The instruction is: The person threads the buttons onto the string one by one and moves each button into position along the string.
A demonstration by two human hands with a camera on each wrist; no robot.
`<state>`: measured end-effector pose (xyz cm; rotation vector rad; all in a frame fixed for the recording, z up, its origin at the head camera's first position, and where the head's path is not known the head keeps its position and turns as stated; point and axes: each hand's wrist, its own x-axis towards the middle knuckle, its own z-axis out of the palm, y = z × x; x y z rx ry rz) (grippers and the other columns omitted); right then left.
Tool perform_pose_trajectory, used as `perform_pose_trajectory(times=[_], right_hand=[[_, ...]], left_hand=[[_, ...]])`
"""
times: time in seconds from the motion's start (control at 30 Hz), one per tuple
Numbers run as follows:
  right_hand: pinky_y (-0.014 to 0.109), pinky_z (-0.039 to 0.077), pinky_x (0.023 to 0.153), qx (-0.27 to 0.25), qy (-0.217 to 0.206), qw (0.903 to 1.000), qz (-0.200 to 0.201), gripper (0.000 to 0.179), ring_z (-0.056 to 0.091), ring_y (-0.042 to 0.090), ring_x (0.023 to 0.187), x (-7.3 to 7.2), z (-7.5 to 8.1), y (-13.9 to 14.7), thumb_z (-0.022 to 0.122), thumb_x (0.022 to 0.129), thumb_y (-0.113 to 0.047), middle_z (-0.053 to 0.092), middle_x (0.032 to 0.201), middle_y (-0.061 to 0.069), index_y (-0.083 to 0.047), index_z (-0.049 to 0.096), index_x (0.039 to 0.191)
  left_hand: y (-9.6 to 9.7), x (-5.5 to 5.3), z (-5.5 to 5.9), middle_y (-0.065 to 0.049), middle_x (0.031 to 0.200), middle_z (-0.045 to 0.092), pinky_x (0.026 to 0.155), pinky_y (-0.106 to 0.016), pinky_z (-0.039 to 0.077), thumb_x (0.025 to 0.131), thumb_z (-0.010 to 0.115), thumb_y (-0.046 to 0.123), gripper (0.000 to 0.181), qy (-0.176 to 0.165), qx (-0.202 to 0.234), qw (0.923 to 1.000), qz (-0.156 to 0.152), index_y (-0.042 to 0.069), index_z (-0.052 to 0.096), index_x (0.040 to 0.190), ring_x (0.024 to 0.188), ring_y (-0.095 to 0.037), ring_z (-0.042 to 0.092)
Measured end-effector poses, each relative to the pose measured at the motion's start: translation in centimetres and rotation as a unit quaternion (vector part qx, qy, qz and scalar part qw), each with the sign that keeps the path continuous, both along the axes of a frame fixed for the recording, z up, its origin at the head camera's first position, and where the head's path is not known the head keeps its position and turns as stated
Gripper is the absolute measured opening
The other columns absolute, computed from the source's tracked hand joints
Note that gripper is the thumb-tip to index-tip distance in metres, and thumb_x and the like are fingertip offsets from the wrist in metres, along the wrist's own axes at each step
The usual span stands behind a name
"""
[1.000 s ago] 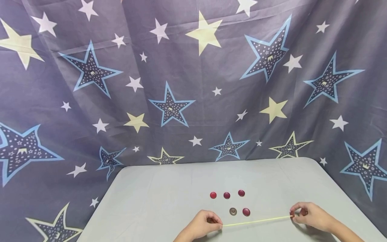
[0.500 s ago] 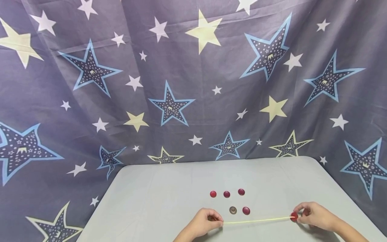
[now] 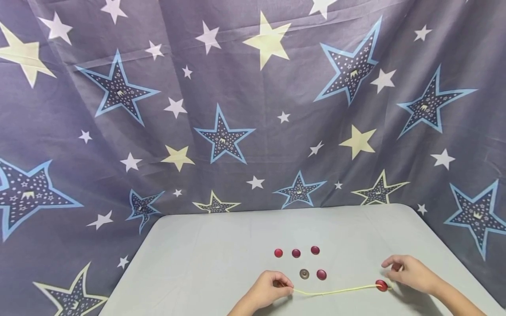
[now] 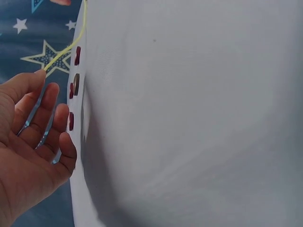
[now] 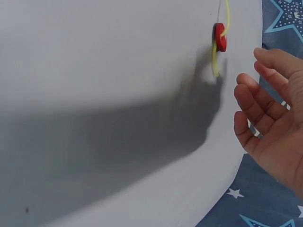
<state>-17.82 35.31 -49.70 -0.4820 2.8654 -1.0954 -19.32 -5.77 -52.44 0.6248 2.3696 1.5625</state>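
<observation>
My left hand [image 3: 268, 290] pinches one end of a yellow string [image 3: 340, 291] between thumb and finger, low at the table's front. From there the string runs right, sagging slightly, and passes through a red button [image 3: 381, 285]. A short tail of string [image 5: 215, 64] sticks out past the button in the right wrist view. Beside the button, apart from it, my right hand [image 3: 413, 275] holds nothing, its fingers loosely bent. Whether the button lies flat on the table is hard to tell. In the left wrist view the string [image 4: 59, 56] leaves the thumb tip.
Behind the string, a dark red button [image 3: 321, 274] and a bronze-coloured one [image 3: 304, 274] lie on the white table [image 3: 205, 263]. Farther back is a row of a bright red button [image 3: 278, 253] and two dark red buttons [image 3: 296, 253]. A star-patterned curtain [image 3: 237, 87] hangs behind.
My right hand has let go of the red button and drawn back slightly up from it. The string, taut before, now sags; my left hand has barely moved.
</observation>
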Motion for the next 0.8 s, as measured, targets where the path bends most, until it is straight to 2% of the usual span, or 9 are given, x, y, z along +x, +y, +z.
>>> perform_pose_trajectory(times=[0.23,0.5,0.8], right_hand=[[0.021,0.038,0.053,0.004,0.009,0.9999,-0.013,0.018,0.044,-0.003,0.060,-0.3,0.8,-1.5,0.064,0.084,-0.015,0.055,0.073,-0.007,-0.002,0.065,0.096],[0.021,0.040,0.053,-0.022,0.030,0.9993,0.004,0.017,0.047,-0.003,0.061,-0.8,1.2,-3.7,0.065,0.085,-0.016,0.057,0.074,-0.008,-0.002,0.066,0.094],[0.021,0.043,0.055,-0.052,0.018,0.9980,0.032,0.017,0.051,-0.003,0.063,-1.2,1.1,-5.6,0.064,0.086,-0.015,0.061,0.079,-0.006,-0.001,0.065,0.094]], left_hand=[[0.0,0.1,0.4,-0.004,0.072,0.066,0.058,-0.015,0.044,0.078,0.071,0.011,0.006,-0.005,0.009,0.9999,0.001,0.005,0.071,0.081,0.061,0.000,0.052],[0.2,0.0,0.5,-0.005,0.073,0.067,0.060,-0.016,0.045,0.078,0.071,0.010,0.005,-0.001,-0.001,1.0000,0.005,0.005,0.071,0.081,0.063,0.000,0.052],[0.4,0.0,0.5,-0.008,0.074,0.067,0.062,-0.016,0.045,0.079,0.070,0.007,0.005,0.007,-0.010,0.9999,0.006,0.003,0.071,0.081,0.064,0.001,0.052]])
